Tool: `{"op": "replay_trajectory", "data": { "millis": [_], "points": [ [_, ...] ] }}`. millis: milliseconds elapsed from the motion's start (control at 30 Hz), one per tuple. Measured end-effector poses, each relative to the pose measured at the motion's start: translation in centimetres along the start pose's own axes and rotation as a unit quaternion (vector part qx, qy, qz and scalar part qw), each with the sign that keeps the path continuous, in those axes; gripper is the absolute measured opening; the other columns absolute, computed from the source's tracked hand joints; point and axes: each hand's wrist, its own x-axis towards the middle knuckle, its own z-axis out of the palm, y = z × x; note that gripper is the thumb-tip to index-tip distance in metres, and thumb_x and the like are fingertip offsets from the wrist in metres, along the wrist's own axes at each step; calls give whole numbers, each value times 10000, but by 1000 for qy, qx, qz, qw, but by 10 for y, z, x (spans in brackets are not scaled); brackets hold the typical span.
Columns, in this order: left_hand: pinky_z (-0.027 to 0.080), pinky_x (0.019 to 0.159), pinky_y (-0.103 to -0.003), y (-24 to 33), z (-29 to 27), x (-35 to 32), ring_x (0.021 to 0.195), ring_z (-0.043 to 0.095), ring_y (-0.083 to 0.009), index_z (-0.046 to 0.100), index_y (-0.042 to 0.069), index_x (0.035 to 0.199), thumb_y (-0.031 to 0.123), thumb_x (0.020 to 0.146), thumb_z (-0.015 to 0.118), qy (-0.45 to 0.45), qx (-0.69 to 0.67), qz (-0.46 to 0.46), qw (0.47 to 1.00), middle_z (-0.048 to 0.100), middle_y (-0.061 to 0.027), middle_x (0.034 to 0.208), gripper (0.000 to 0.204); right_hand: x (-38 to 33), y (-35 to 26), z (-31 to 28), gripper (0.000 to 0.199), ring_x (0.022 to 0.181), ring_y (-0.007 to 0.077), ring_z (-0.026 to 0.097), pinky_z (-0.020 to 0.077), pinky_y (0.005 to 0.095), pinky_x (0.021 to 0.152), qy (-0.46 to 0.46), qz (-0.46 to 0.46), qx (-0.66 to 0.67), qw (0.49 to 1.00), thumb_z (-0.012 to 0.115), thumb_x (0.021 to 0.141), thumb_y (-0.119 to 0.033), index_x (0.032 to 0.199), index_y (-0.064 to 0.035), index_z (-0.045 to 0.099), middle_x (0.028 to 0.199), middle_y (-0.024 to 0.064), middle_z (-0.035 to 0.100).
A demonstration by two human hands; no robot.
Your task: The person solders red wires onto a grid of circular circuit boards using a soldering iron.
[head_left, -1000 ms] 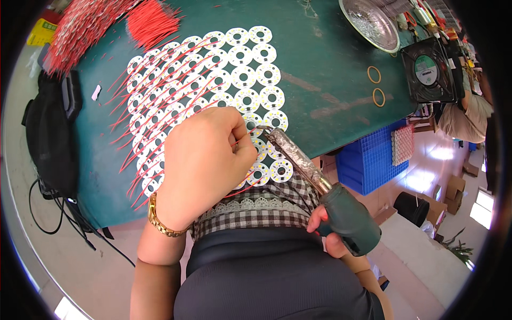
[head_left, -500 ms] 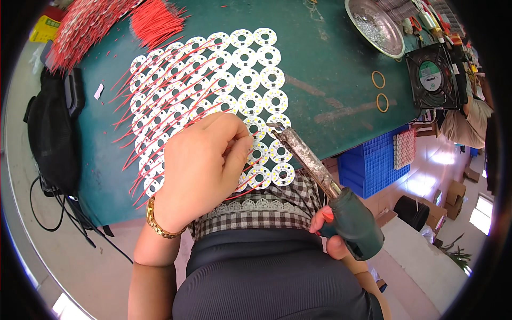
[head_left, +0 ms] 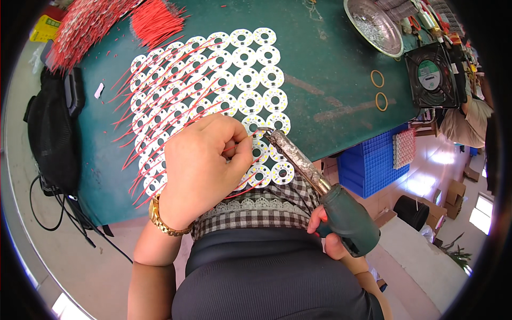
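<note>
Ring-shaped white LED boards (head_left: pixel 275 100) lie edge to edge in rows on the green tabletop (head_left: pixel 320 85). Thin red wires (head_left: pixel 210 92) run slantwise across many of them, toward the left. My left hand (head_left: pixel 200 165) is closed in a pinch over the near part of the boards, and a bit of red wire shows between its fingers. In my right hand (head_left: pixel 333 246) is a soldering iron (head_left: pixel 349 221) with a dark green handle. Its bent tip is over a board in the second column from the right, just beside my left fingertips. Whether the tip touches the board I cannot tell.
Bundles of red wire (head_left: pixel 154 26) lie at the far left. A metal bowl (head_left: pixel 394 49), a black fan (head_left: pixel 433 80) and two rubber bands (head_left: pixel 381 108) are to the right. A black bag (head_left: pixel 53 128) hangs by the left edge; a blue crate (head_left: pixel 373 165) stands beyond the right edge.
The soldering iron has shifted slightly left, bringing its tip from the right-hand column to the board by my left fingertips. My left hand has barely moved and stays pinched.
</note>
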Motion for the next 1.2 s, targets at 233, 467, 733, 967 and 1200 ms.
{"op": "replay_trajectory", "data": {
  "millis": [233,467,733,967,1200],
  "points": [
    [430,480,-302,0,1,1,521,568,-172,616,94,713,35,720,713,7,14,18,1000,570,-13,624,114,-1,-3,2,499,720,196,607,477,282,595,12,22,14,1000,630,926,-396,1213,-8,506,876,158,601],
    [423,475,-312,0,1,0,529,568,-178,608,96,707,41,721,717,8,23,22,999,559,-14,616,123,-6,-4,4,643,713,196,600,489,287,598,37,78,28,996,667,886,-516,1180,29,492,840,126,588],
    [392,476,-254,-1,0,0,503,502,-106,615,59,728,29,750,733,-5,28,27,999,563,-19,648,124,-15,10,10,817,669,201,594,518,311,578,111,63,70,989,713,813,-609,1224,43,440,810,130,580],
    [462,670,-365,5,-23,0,776,580,-264,616,60,887,53,732,739,3,74,118,990,581,-89,861,198,0,2,18,565,793,178,604,499,312,696,124,58,148,979,695,878,-424,1213,3,537,875,88,617],
    [293,1076,-553,-13,-33,-15,1407,315,-380,488,132,1421,457,780,746,-113,238,89,961,353,-148,1537,763,-4,18,20,772,700,196,565,525,341,628,136,40,106,984,691,833,-608,1259,-28,412,833,104,546]
  ]
}}
